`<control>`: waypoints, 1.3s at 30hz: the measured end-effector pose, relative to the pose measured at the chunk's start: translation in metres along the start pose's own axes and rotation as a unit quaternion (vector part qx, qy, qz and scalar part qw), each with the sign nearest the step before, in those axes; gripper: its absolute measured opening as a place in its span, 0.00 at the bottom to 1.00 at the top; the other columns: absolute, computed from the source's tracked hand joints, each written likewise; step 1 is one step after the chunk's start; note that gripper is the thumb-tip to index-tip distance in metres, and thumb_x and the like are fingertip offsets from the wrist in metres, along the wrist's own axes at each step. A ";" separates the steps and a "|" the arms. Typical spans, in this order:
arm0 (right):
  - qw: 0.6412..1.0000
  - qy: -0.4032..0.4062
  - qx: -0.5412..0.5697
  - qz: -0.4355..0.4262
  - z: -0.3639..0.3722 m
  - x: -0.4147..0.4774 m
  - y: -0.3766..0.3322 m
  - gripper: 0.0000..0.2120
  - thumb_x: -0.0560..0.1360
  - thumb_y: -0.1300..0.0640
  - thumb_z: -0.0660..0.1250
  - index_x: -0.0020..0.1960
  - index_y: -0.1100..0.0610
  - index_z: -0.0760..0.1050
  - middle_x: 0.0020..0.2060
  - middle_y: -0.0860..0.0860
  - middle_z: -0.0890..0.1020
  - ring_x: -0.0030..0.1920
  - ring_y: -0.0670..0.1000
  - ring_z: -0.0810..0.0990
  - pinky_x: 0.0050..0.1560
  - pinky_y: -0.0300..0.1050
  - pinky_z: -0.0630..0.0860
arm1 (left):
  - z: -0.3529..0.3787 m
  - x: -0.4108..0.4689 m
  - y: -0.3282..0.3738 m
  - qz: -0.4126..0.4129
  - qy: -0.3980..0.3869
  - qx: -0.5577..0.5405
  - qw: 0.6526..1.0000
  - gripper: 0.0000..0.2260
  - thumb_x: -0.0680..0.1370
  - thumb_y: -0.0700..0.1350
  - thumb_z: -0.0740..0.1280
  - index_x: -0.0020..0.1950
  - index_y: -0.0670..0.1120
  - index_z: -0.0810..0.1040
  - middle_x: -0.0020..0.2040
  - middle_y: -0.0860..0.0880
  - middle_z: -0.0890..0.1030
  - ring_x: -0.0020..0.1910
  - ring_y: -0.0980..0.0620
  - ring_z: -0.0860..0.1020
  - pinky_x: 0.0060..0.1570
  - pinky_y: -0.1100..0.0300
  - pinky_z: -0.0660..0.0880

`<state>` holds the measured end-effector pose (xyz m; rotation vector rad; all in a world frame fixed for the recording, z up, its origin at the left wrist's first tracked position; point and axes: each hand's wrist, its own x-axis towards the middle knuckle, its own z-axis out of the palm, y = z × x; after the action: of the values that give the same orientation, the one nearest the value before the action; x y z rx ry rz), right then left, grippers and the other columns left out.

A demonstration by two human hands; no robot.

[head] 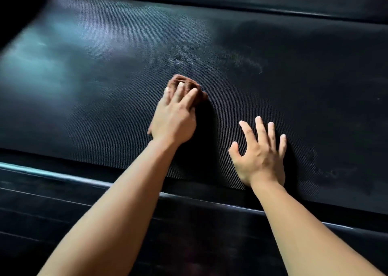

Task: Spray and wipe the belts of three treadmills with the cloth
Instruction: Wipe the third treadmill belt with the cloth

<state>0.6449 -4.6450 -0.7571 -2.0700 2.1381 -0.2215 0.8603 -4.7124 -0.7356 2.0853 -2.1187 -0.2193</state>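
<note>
Black, fine-weave treadmill belt (pixel 273 70) beneath me: my left hand (pixel 174 120) presses flat-fingered on a bunched brown cloth (pixel 189 82), my right hand (pixel 260 154) splayed empty just right of it.

Black belt (pixel 294 107), fine diagonal weave pattern all over, pale grey hazy smears, bluish-white sheen toward the left. Rust-brown cloth (pixel 186 79). Glossy black side rail (pixel 63 202), faint lengthwise lines, thin pale highlight along its edge.

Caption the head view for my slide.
Left hand presses a brown cloth onto the black treadmill belt; right hand rests spread-fingered on the belt nearby.
</note>
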 end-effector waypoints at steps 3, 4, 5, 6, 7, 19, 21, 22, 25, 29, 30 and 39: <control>1.000 -0.003 0.003 0.001 -0.001 0.001 0.000 0.33 0.73 0.38 0.49 0.77 0.42 0.60 0.80 0.51 0.55 0.80 0.57 0.49 0.77 0.63 0.43 | 0.010 -0.026 0.023 0.060 -0.002 -0.014 0.998 0.26 0.80 0.53 0.51 0.79 0.53 0.65 0.80 0.43 0.62 0.81 0.45 0.55 0.80 0.47 0.51; 1.000 -0.003 0.005 0.001 -0.001 0.001 0.000 0.33 0.73 0.38 0.49 0.77 0.42 0.59 0.80 0.51 0.54 0.80 0.57 0.49 0.77 0.63 0.43 | 0.014 -0.037 0.023 0.068 -0.010 -0.026 0.997 0.27 0.79 0.54 0.50 0.79 0.54 0.65 0.80 0.44 0.62 0.81 0.44 0.55 0.79 0.46 0.54; 1.000 -0.005 0.007 0.002 -0.001 0.001 0.000 0.33 0.73 0.38 0.48 0.77 0.42 0.59 0.80 0.50 0.54 0.80 0.57 0.49 0.77 0.63 0.43 | 0.018 -0.047 0.019 0.074 -0.019 -0.033 0.996 0.26 0.80 0.54 0.51 0.79 0.55 0.65 0.81 0.45 0.62 0.81 0.43 0.55 0.78 0.45 0.56; 1.000 -0.005 0.007 0.002 -0.001 0.001 0.000 0.33 0.73 0.38 0.48 0.77 0.42 0.59 0.80 0.50 0.54 0.80 0.56 0.48 0.77 0.63 0.42 | 0.020 -0.057 0.014 0.078 -0.030 -0.036 0.996 0.26 0.80 0.55 0.52 0.79 0.55 0.65 0.81 0.46 0.62 0.82 0.44 0.54 0.78 0.45 0.57; 1.000 -0.005 0.006 0.002 -0.001 0.001 0.000 0.33 0.73 0.37 0.48 0.77 0.41 0.59 0.80 0.50 0.54 0.80 0.56 0.48 0.77 0.63 0.42 | 0.021 -0.067 0.008 0.080 -0.035 -0.034 0.996 0.26 0.80 0.55 0.53 0.79 0.55 0.64 0.81 0.47 0.61 0.82 0.44 0.54 0.77 0.45 0.58; 1.000 0.001 0.001 0.002 0.001 0.001 -0.001 0.31 0.74 0.38 0.50 0.77 0.41 0.59 0.80 0.50 0.55 0.80 0.57 0.50 0.77 0.63 0.44 | -0.013 -0.039 -0.075 -0.074 0.015 -0.017 0.997 0.27 0.80 0.50 0.60 0.80 0.52 0.64 0.81 0.42 0.59 0.82 0.44 0.53 0.80 0.55 0.44; 1.000 0.002 0.001 0.002 0.001 0.001 0.000 0.31 0.74 0.38 0.50 0.77 0.41 0.59 0.80 0.50 0.55 0.80 0.57 0.50 0.77 0.63 0.43 | -0.008 -0.014 -0.070 -0.071 0.012 -0.006 0.997 0.26 0.81 0.50 0.60 0.80 0.52 0.62 0.82 0.42 0.58 0.82 0.44 0.52 0.80 0.52 0.45; 1.000 0.002 0.001 0.003 0.001 0.001 -0.001 0.32 0.74 0.37 0.49 0.77 0.41 0.59 0.80 0.50 0.55 0.80 0.57 0.50 0.77 0.63 0.43 | -0.006 -0.002 -0.063 -0.065 0.010 -0.001 0.998 0.27 0.81 0.50 0.60 0.80 0.53 0.61 0.82 0.43 0.57 0.82 0.44 0.51 0.80 0.51 0.45; 1.000 -0.001 0.002 0.003 0.000 0.001 -0.001 0.32 0.73 0.37 0.49 0.77 0.41 0.59 0.80 0.51 0.55 0.80 0.57 0.49 0.77 0.63 0.43 | -0.002 0.020 -0.027 -0.022 0.001 -0.003 1.000 0.26 0.82 0.50 0.58 0.81 0.53 0.60 0.82 0.43 0.56 0.82 0.45 0.49 0.80 0.51 0.43; 1.000 -0.008 0.004 0.002 -0.001 0.001 -0.001 0.33 0.72 0.37 0.48 0.77 0.42 0.59 0.80 0.50 0.54 0.80 0.57 0.49 0.77 0.63 0.43 | -0.002 0.012 0.025 0.118 0.017 -0.020 0.993 0.25 0.80 0.49 0.55 0.78 0.46 0.67 0.79 0.43 0.65 0.80 0.45 0.58 0.79 0.55 0.46; 1.000 -0.009 0.004 0.002 -0.002 0.001 -0.001 0.34 0.72 0.37 0.48 0.77 0.42 0.59 0.80 0.50 0.54 0.80 0.57 0.49 0.77 0.63 0.42 | 0.001 0.002 0.033 0.151 0.029 -0.022 0.988 0.24 0.80 0.47 0.56 0.76 0.45 0.71 0.77 0.42 0.68 0.78 0.44 0.62 0.79 0.54 0.51; 1.000 -0.002 -0.001 0.002 -0.001 0.001 -0.001 0.32 0.73 0.37 0.48 0.77 0.41 0.59 0.80 0.50 0.54 0.80 0.56 0.49 0.77 0.63 0.44 | 0.015 -0.084 -0.016 0.051 -0.042 -0.033 0.997 0.27 0.79 0.56 0.53 0.79 0.57 0.63 0.81 0.47 0.62 0.81 0.43 0.58 0.76 0.43 0.59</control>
<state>0.6456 -4.6455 -0.7558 -2.0665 2.1405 -0.2142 0.8742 -4.6288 -0.7547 1.9580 -2.2277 -0.3646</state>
